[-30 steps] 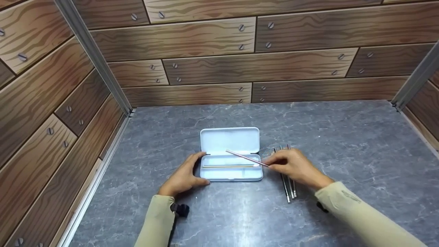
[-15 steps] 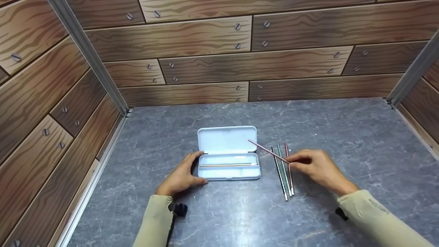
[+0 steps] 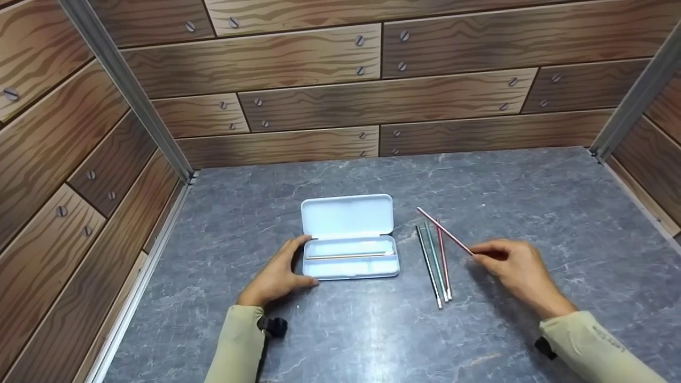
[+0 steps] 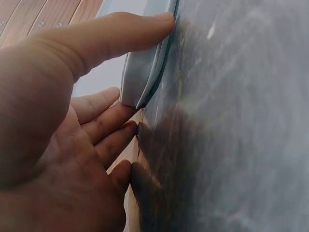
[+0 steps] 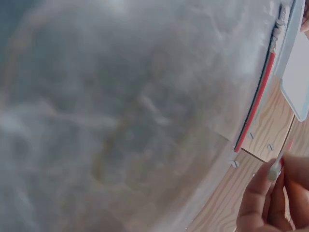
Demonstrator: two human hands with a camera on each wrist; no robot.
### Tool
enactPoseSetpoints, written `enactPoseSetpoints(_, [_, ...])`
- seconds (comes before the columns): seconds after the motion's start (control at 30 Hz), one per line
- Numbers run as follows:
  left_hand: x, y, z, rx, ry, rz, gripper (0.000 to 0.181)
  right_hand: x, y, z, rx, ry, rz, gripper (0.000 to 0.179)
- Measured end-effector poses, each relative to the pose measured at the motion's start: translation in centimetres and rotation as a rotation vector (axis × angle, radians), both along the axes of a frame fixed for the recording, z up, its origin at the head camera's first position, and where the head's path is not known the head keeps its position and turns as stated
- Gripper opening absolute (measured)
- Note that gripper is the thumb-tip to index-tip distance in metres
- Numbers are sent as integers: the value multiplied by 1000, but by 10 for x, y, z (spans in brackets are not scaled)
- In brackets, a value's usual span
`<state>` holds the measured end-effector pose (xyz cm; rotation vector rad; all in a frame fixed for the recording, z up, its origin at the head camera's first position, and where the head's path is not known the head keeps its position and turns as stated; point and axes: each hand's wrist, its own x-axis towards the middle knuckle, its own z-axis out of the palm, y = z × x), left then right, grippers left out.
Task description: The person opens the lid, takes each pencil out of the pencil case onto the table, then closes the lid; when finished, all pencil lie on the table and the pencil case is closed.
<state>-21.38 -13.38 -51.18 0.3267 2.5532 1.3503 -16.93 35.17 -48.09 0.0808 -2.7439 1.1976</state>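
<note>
A pale blue pencil case (image 3: 347, 218) lies with its lid raised, one gold-looking pencil (image 3: 346, 257) lengthwise inside. My left hand (image 3: 274, 276) holds the case's left end, thumb at the front edge and fingers at the back corner; the left wrist view shows the thumb over the case wall (image 4: 137, 79). With thumb and fingertips, my right hand (image 3: 524, 274) pinches a red-and-white striped pencil (image 3: 444, 230) by its near end, tilted above the table. Its pale end (image 5: 274, 173) shows in the right wrist view. Below it lie a black pencil (image 3: 428, 266), a green pencil (image 3: 432, 247) and a red pencil (image 3: 445, 263).
The grey marbled table (image 3: 255, 207) runs to a wood-patterned back wall (image 3: 308, 101). A similar wall (image 3: 80, 175) stands at the left, with metal posts (image 3: 119, 80) at the corners. The loose pencils lie just right of the case.
My right hand has drawn the striped pencil rightward, from over the case to over and beyond the loose pencils. My left hand stays at the case. The head view has shifted slightly.
</note>
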Motion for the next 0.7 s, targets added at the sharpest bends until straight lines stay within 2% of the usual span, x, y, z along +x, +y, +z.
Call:
enactPoseSetpoints(0.23, [0,0,-1,-3,28,-3,103,8,-1,-6,64,-2,-115,20])
enactPoseSetpoints(0.47, [0,0,-1,6,27,-1,103,16,-12,-7,114,-13,-218,21])
enactPoseSetpoints(0.7, [-1,2,0,-4,28,3,103,21,-26,-8,135,-16,-234,19])
